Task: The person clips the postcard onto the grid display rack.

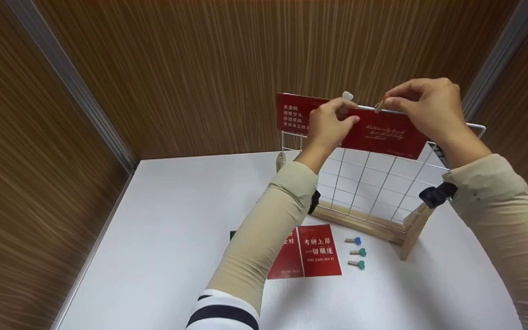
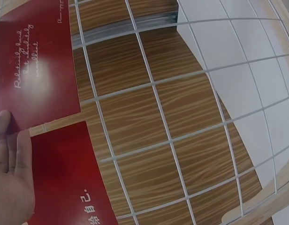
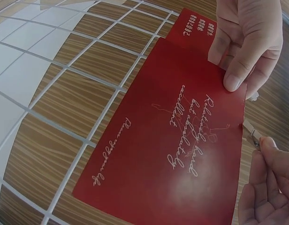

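Note:
My left hand (image 1: 330,123) pinches the upper left corner of a red card (image 1: 385,137) with white cursive English writing, with its thumb on the front face. This card lies against the top of a white wire grid rack (image 2: 153,83). Between thumb and fingers, my right hand (image 1: 433,103) holds a small wooden clothespin (image 3: 251,131) with an orange end, its tip right at the card's top edge. Left of this card hangs a second red card (image 1: 291,110) with white Chinese characters, partly behind my left hand. A white heart clothespin (image 1: 347,95) sits on the top wire.
Three clothespins with heart ends, one blue (image 1: 353,240) and two green (image 1: 358,252), lie on the white table (image 1: 167,220). Left of them are red cards (image 1: 321,252), partly covered by my left forearm. The rack stands on a wooden base (image 1: 360,222); wood-grain panels (image 1: 200,68) surround the table.

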A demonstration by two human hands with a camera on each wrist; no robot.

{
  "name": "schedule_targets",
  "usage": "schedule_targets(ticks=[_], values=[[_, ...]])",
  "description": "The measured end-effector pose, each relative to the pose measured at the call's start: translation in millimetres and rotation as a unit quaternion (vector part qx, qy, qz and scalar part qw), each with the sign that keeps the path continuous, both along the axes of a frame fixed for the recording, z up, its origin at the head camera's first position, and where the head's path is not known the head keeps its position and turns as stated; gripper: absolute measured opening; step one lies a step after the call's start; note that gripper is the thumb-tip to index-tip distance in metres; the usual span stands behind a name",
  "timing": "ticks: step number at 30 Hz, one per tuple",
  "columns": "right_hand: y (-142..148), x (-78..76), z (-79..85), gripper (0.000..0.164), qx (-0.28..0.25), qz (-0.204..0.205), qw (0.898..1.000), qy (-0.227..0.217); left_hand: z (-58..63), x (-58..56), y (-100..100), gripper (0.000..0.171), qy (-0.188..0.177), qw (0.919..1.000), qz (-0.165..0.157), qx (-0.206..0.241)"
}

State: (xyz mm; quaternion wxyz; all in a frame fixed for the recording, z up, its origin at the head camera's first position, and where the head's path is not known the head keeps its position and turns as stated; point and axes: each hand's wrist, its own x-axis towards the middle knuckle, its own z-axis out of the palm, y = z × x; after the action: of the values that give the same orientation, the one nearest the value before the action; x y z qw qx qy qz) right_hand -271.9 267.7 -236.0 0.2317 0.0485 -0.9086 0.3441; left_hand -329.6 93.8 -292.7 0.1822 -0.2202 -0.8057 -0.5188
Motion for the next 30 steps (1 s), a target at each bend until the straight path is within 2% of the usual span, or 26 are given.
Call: schedule_targets(ticks=[5, 11, 18, 25, 28, 30], values=[[-1.2, -1.5, 1.7, 0.026, 0.011, -0.003, 1.0, 0.004, -1.0, 2.3, 3.1, 0.017, 0.002, 0.9999, 0.009, 0.011], [-1.1, -2.8, 2.4, 0.025, 0.028, -0.004, 1.0, 0.003, -0.5, 3.0, 5.5, 0.016, 0.016, 0.9997, 0.017, 0.004], [-1.6, -4.0, 1.2, 0.027, 0.045, -0.008, 0.999, -0.018, -2.0, 3.1, 4.4, 0.02, 0.053, 0.9978, 0.033, -0.021], [-4.7, -4.2, 0.7, 0.025, 0.058, -0.007, 0.998, -0.023, -5.6, 5.0, 4.6, 0.025, 0.121, 0.9877, 0.066, -0.074], [-5.9, -4.0, 0.6, 0.024, 0.061, -0.009, 0.998, -0.025, -6.4, 6.2, 5.1, 0.025, 0.131, 0.9862, 0.072, -0.072], [-6.1, -4.2, 0.2, 0.023, 0.063, -0.009, 0.998, -0.023, -6.7, 7.1, 5.5, 0.027, 0.125, 0.9873, 0.073, -0.067]])
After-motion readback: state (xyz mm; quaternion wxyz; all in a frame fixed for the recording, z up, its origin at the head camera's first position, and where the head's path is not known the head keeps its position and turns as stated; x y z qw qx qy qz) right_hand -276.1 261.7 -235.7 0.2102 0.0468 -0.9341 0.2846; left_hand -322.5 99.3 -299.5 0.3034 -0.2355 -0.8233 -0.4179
